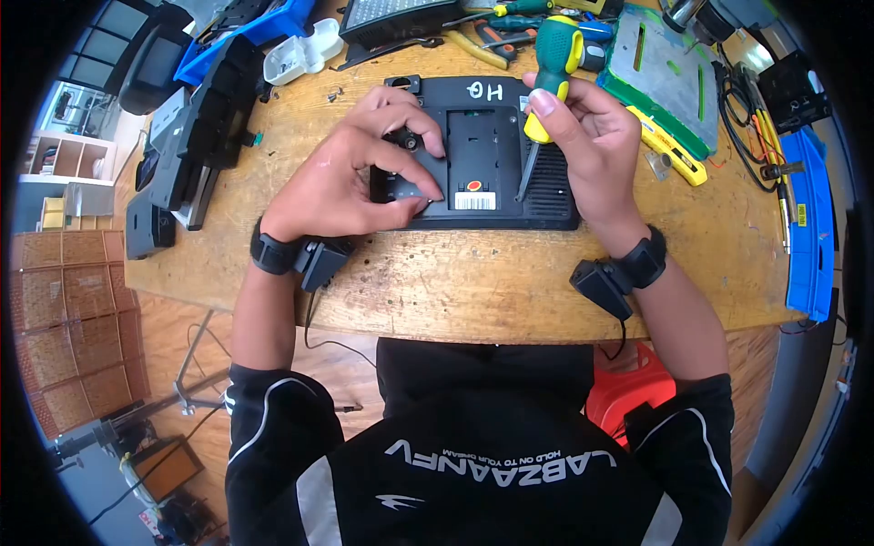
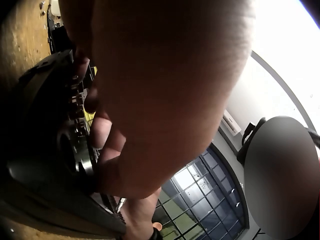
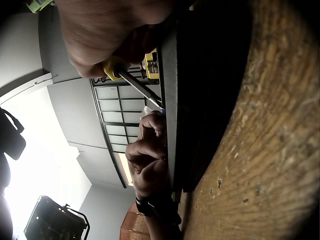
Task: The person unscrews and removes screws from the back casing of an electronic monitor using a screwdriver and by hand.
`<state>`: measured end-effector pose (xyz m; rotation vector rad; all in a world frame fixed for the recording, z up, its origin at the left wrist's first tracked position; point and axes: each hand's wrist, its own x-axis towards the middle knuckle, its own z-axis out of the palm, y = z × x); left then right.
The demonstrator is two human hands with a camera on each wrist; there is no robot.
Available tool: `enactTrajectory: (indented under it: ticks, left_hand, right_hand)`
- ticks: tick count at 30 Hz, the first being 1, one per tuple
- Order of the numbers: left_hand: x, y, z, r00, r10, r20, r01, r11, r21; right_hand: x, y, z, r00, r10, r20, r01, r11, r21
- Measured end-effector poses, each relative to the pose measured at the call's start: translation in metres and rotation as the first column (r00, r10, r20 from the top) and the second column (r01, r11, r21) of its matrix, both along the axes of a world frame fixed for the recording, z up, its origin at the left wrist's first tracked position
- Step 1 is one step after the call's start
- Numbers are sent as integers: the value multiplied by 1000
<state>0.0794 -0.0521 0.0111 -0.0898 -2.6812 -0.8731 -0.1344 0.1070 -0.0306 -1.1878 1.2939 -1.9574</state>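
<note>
The bright head view bows at its edges; glare darkens wrist views.

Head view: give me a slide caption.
Over a vented black casing: left hand with bent fingers, right hand gripping a screwdriver.

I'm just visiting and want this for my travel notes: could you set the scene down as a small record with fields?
Left hand: bent over the black device; whether it pinches anything is unclear
Right hand: holds a green-and-yellow screwdriver, shaft slanting down toward the device's slotted end
Tip contact: cannot tell
Device markings: white letters, barcode label
Surface: wooden table
To the right: yellow utility knife
Far left: open white container
</note>
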Motion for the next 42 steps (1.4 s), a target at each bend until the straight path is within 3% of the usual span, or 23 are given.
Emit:
enactTrajectory:
  ticks: [3,5,8,9,11,13,15,19,21,27,40,42]
  left_hand:
    - [3,-9,1,998,23,-52,-23,1000,-2]
    - [7,-28,-12,874,468,-131,-441,877,188]
    - [21,-65,-36,653,752,-93,-727,656,202]
    - [23,-69,-36,653,752,-93,-727,656,202]
    - [24,-72,-38,604,787,-125,-795,605,-30]
    - [26,-72,-38,605,785,-133,-796,602,-63]
    - [28,-72,-38,596,803,-15,-799,592,-100]
    - [30,-75,-41,587,804,92,-800,594,-87]
    - [29,-77,-44,645,763,-33,-761,639,-112]
    - [28,-72,-38,575,816,56,-809,578,-108]
    - [28,-74,-40,583,812,28,-797,578,-177]
    - [25,-74,-41,625,779,-51,-781,622,-61]
  right_hand:
    - [-2,-1,0,1000,4,-14,-5,1000,-10]
    - [-1,0,-2,1000,9,-21,-9,1000,-17]
    - [-1,-2,0,1000,-1,-14,1,1000,-5]
    - [-1,-2,0,1000,1,-23,-1,1000,-11]
    - [-1,0,-1,1000,3,-29,-4,1000,-12]
    - [-1,0,0,999,1,-34,-1,1000,-8]
    - [-3,1,2,999,12,-50,-11,1000,20]
    - [-2,0,-1,999,-7,-52,7,1000,-7]
    - [-3,-1,0,999,-8,-51,7,1000,-4]
    - [-2,-1,-1,999,-8,-48,8,1000,-2]
    - [-2,-2,-4,998,-17,-53,16,999,-28]
    - [-3,-3,-5,999,-12,-51,11,1000,-24]
